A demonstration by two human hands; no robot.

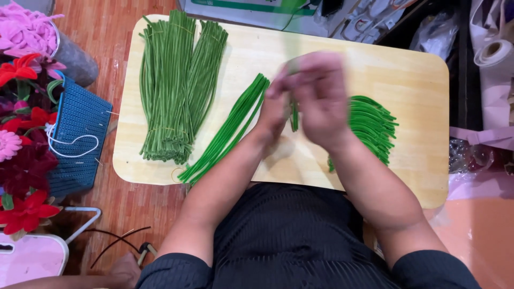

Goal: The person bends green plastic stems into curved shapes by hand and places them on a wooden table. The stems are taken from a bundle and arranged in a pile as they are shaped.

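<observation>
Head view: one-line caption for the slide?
Both hands, left hand and right hand, work a green stem over a wooden board laid with green stem bundles.

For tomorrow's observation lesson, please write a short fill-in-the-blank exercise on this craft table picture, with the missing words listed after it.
1. The left hand and right hand together hold a short ____ stem.
2. The big bundle of dull green stems lies at the ____ end of the wooden board.
3. The blue mesh basket stands on the ____, beside the board.
4. The red fabric flowers lie at the picture's ____ edge.

Missing words: green; left; floor; left
</observation>
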